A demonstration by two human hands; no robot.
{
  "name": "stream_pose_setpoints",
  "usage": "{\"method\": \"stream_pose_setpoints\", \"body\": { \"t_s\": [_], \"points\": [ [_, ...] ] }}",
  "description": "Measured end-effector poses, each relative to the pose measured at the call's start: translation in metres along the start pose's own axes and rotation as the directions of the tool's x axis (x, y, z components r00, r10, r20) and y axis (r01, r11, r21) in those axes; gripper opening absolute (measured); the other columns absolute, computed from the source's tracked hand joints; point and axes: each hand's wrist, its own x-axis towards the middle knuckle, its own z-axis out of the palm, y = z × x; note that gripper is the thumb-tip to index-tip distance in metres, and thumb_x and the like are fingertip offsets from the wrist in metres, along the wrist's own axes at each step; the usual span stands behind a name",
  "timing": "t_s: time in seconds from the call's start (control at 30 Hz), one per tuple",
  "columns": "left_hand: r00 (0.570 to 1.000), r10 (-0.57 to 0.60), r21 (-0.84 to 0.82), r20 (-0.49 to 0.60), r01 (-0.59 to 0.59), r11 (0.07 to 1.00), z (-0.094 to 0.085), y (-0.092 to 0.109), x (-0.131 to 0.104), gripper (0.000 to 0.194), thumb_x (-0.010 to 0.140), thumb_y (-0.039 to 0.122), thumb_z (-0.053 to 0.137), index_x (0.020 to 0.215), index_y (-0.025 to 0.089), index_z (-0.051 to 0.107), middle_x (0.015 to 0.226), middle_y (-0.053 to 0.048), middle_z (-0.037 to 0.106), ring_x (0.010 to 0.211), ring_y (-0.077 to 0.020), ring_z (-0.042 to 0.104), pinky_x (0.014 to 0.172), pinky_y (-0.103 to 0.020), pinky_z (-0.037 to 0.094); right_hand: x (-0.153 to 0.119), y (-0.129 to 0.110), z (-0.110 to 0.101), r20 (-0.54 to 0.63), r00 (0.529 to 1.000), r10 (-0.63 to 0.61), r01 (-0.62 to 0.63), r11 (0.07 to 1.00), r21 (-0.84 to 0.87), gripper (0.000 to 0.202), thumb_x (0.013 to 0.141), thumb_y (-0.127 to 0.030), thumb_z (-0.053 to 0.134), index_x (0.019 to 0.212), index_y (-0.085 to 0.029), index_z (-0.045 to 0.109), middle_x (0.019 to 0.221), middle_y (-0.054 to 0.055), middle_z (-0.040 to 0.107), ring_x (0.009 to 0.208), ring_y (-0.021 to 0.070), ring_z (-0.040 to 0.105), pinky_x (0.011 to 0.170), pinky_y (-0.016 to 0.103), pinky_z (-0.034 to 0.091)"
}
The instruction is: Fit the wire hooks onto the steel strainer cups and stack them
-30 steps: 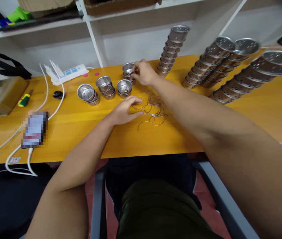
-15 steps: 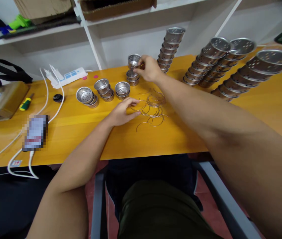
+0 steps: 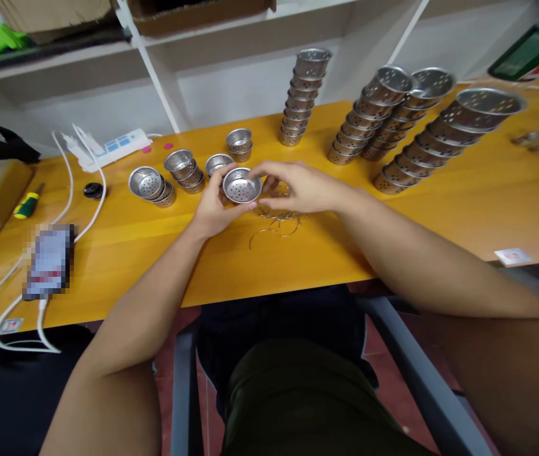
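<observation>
A perforated metal cup (image 3: 242,187) is held up with its wide mouth toward me, above the yellow table. My left hand (image 3: 213,206) wraps its left side, thumb along the lower rim. On the other side, my right hand (image 3: 292,185) grips the right rim between thumb and fingers. Under and beside my right hand lies a loose pile of thin bent wires (image 3: 281,225), partly hidden by it. Just behind the held cup stands another perforated cup (image 3: 218,163), partly covered by my left fingers. Farther back is a short cup stack (image 3: 239,144).
Two short, leaning cup stacks (image 3: 148,183) (image 3: 184,170) stand at left. Tall cup stacks (image 3: 300,95) (image 3: 368,114) (image 3: 444,145) rise along the back and right. A phone (image 3: 49,261) with white cables, a screwdriver (image 3: 28,204) and a power strip (image 3: 120,147) lie at left.
My right hand has lifted the top cup off the back stack and brought it toward me. My left hand has closed on it. The view has shifted slightly right.
</observation>
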Motion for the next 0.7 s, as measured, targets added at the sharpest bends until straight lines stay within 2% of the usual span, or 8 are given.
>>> {"method": "stream_pose_setpoints", "body": {
  "t_s": [0.07, 0.1, 0.13, 0.2, 0.3, 0.43, 0.57, 0.7],
  "points": [
    [0.999, -0.002, 0.044, -0.054, 0.004, 0.999, -0.003, -0.003, 0.002, 0.115, 0.088, 0.091, 0.109, 0.173, 0.030, 0.060, 0.173, -0.020, 0.074, 0.162, -0.0428, 0.079, 0.139, -0.062, 0.070, -0.002, 0.018, -0.004, -0.092, 0.987, 0.131, -0.133, 0.991, -0.016, 0.062, 0.112, -0.029, 0.081, 0.174, -0.030, 0.076, 0.162, 0.015, 0.087, 0.123, 0.0384, 0.088, 0.114, 0.056, 0.069],
    [0.997, 0.011, 0.069, -0.078, -0.005, 0.998, -0.005, -0.005, 0.002, 0.114, 0.088, 0.092, 0.109, 0.170, 0.029, 0.061, 0.171, -0.020, 0.075, 0.162, -0.0429, 0.079, 0.140, -0.062, 0.069, -0.002, 0.028, -0.008, -0.122, 0.970, 0.208, -0.215, 0.975, -0.047, 0.060, 0.112, -0.025, 0.078, 0.172, -0.027, 0.077, 0.160, 0.017, 0.088, 0.123, 0.0388, 0.088, 0.114, 0.056, 0.070],
    [0.995, 0.030, 0.092, -0.096, -0.021, 0.996, -0.007, -0.006, 0.003, 0.114, 0.088, 0.094, 0.108, 0.169, 0.028, 0.061, 0.170, -0.020, 0.075, 0.161, -0.0431, 0.078, 0.141, -0.063, 0.068, -0.001, 0.039, -0.012, -0.129, 0.951, 0.280, -0.292, 0.952, -0.087, 0.054, 0.112, -0.023, 0.076, 0.166, -0.023, 0.082, 0.156, 0.019, 0.090, 0.123, 0.0395, 0.089, 0.116, 0.056, 0.070],
    [0.991, 0.062, 0.134, -0.116, -0.047, 0.990, -0.010, -0.008, 0.005, 0.114, 0.089, 0.097, 0.105, 0.168, 0.028, 0.060, 0.168, -0.020, 0.075, 0.161, -0.0437, 0.078, 0.143, -0.065, 0.065, 0.000, 0.057, -0.016, -0.070, 0.921, 0.384, -0.391, 0.904, -0.173, 0.036, 0.113, -0.023, 0.078, 0.147, -0.018, 0.090, 0.145, 0.021, 0.094, 0.125, 0.0412, 0.090, 0.118, 0.055, 0.070],
    [0.990, 0.074, 0.166, -0.121, -0.053, 0.985, -0.012, -0.008, 0.005, 0.114, 0.089, 0.099, 0.103, 0.168, 0.030, 0.060, 0.167, -0.019, 0.075, 0.162, -0.0446, 0.077, 0.145, -0.067, 0.063, 0.004, 0.074, -0.013, 0.008, 0.903, 0.431, -0.414, 0.872, -0.261, 0.025, 0.115, -0.024, 0.078, 0.130, -0.019, 0.096, 0.135, 0.020, 0.097, 0.126, 0.0423, 0.091, 0.118, 0.054, 0.070],
    [0.991, 0.070, 0.148, -0.111, -0.053, 0.988, -0.010, -0.006, 0.005, 0.115, 0.088, 0.101, 0.102, 0.167, 0.029, 0.060, 0.166, -0.019, 0.075, 0.163, -0.0449, 0.076, 0.144, -0.066, 0.064, 0.010, 0.073, -0.001, 0.006, 0.896, 0.444, -0.411, 0.835, -0.365, 0.032, 0.110, -0.014, 0.072, 0.125, -0.021, 0.099, 0.128, 0.018, 0.098, 0.123, 0.0428, 0.091, 0.110, 0.053, 0.071],
    [0.993, 0.059, 0.134, -0.100, -0.045, 0.990, -0.008, -0.004, 0.003, 0.116, 0.090, 0.106, 0.097, 0.169, 0.029, 0.060, 0.167, -0.020, 0.075, 0.161, -0.0439, 0.078, 0.140, -0.064, 0.068, 0.016, 0.061, 0.004, 0.045, 0.875, 0.483, -0.407, 0.782, -0.472, 0.035, 0.113, -0.012, 0.067, 0.131, -0.017, 0.097, 0.139, 0.023, 0.096, 0.130, 0.0448, 0.091, 0.104, 0.050, 0.069],
    [0.995, 0.034, 0.136, -0.090, -0.022, 0.990, -0.008, -0.002, 0.002, 0.115, 0.089, 0.100, 0.102, 0.170, 0.028, 0.061, 0.169, -0.020, 0.075, 0.162, -0.0442, 0.078, 0.141, -0.063, 0.068, 0.018, 0.053, 0.005, 0.072, 0.854, 0.515, -0.408, 0.750, -0.521, 0.033, 0.118, -0.018, 0.071, 0.142, -0.012, 0.093, 0.148, 0.030, 0.092, 0.132, 0.0460, 0.090, 0.099, 0.048, 0.067]
  ]
}}
